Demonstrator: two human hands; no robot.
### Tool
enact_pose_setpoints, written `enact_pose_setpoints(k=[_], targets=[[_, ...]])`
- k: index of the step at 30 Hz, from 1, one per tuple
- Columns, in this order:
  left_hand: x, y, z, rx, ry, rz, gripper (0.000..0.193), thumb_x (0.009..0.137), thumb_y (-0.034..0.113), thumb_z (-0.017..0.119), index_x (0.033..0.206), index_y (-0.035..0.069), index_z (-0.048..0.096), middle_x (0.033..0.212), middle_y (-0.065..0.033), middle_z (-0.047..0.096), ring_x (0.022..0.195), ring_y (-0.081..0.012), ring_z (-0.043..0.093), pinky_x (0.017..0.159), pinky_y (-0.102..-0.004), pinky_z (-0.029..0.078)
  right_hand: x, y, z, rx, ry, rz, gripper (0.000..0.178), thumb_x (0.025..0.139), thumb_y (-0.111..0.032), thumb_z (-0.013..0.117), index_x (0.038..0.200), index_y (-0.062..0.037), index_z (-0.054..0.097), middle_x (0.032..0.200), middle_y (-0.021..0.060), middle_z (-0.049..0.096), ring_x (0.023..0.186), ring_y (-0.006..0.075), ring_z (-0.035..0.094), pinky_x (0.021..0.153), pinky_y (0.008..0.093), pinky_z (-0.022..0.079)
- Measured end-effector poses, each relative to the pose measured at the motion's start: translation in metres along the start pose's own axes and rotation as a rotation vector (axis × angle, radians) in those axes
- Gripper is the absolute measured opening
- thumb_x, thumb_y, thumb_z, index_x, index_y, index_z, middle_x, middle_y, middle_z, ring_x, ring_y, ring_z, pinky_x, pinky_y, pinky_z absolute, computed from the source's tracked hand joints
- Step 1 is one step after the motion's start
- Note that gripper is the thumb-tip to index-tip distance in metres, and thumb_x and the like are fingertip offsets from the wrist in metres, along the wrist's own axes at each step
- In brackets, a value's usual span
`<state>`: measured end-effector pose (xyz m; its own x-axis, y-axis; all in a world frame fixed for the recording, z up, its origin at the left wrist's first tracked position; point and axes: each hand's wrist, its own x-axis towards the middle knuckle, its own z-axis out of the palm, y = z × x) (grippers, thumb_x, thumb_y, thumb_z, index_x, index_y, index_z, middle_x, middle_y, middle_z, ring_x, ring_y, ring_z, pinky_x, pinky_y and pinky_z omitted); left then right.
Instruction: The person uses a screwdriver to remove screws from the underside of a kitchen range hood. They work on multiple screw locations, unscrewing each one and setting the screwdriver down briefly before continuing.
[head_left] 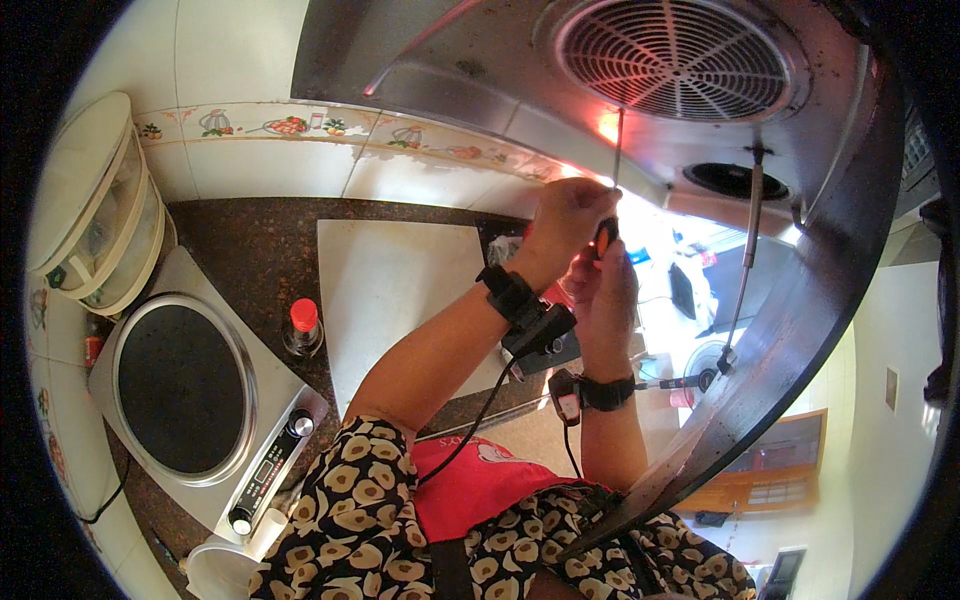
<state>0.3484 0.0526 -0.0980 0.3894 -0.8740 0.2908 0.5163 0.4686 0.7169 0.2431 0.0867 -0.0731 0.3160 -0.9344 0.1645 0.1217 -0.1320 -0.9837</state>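
Above the counter I hold up a screwdriver with an orange and black handle. Its thin metal shaft points upward to the underside of a range hood, near the rim of the round grille. My left hand is closed, its fingertips pinched around the shaft just above the handle. Below it, my right hand is closed on the handle. Glare beside the hood hides the exact spot where the tip meets the metal. Both wrists carry black straps with small devices.
A raised glass panel on a strut curves close to my right arm. On the counter sit a white board, a red-capped bottle, an electric cooker and a tiered food cover. A fan stands beyond.
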Motion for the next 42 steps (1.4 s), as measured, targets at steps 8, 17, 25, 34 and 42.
enact_pose_setpoints(k=[8, 17, 25, 34, 42], targets=[[0.000, -0.002, -0.002, -0.076, -0.024, 0.084, 0.018, 0.090, 0.014, 0.065, 0.092, -0.003, 0.069, 0.079, -0.0078, 0.070, 0.071, -0.0104, 0.062, 0.066, -0.0263, 0.051, 0.004, 0.000, -0.007, -0.086, 0.034, -0.116, 0.018, 0.093, -0.024, 0.066, 0.093, -0.0101, 0.055, 0.075, -0.0034, 0.050, 0.061, 0.0049, 0.044, 0.052, 0.0184, 0.035], [0.007, -0.006, -0.002, -0.038, -0.075, 0.013, 0.018, 0.086, 0.011, 0.069, 0.094, -0.005, 0.069, 0.081, -0.0071, 0.070, 0.071, -0.0118, 0.063, 0.068, -0.0261, 0.052, 0.003, 0.003, -0.012, -0.012, -0.029, -0.118, 0.025, 0.094, -0.031, 0.064, 0.104, -0.0087, 0.058, 0.078, -0.0022, 0.052, 0.060, 0.0061, 0.044, 0.051, 0.0193, 0.036], [-0.001, -0.002, 0.000, -0.234, -0.050, -0.010, 0.018, 0.088, 0.012, 0.066, 0.094, -0.004, 0.068, 0.081, -0.0061, 0.069, 0.072, -0.0106, 0.062, 0.066, -0.0259, 0.051, 0.003, 0.002, -0.011, -0.131, 0.023, -0.115, 0.021, 0.095, -0.022, 0.063, 0.109, -0.0068, 0.058, 0.078, -0.0007, 0.054, 0.062, 0.0069, 0.046, 0.056, 0.0196, 0.039], [0.004, 0.001, -0.002, -0.202, -0.089, -0.052, 0.023, 0.091, 0.015, 0.066, 0.102, -0.004, 0.065, 0.088, -0.0115, 0.070, 0.077, -0.0139, 0.066, 0.066, -0.0262, 0.053, 0.004, 0.003, 0.000, 0.087, 0.047, -0.016, 0.017, 0.095, -0.026, 0.063, 0.095, -0.0103, 0.057, 0.079, -0.0023, 0.055, 0.059, 0.0049, 0.045, 0.048, 0.0190, 0.033], [0.004, -0.005, 0.003, -0.170, -0.002, -0.099, 0.015, 0.090, 0.013, 0.066, 0.095, -0.001, 0.062, 0.090, -0.0125, 0.069, 0.078, -0.0151, 0.066, 0.066, -0.0260, 0.053, 0.009, 0.010, -0.008, -0.258, 0.030, -0.249, 0.021, 0.095, -0.029, 0.064, 0.098, -0.0093, 0.056, 0.080, -0.0018, 0.056, 0.062, 0.0049, 0.048, 0.050, 0.0205, 0.038]])
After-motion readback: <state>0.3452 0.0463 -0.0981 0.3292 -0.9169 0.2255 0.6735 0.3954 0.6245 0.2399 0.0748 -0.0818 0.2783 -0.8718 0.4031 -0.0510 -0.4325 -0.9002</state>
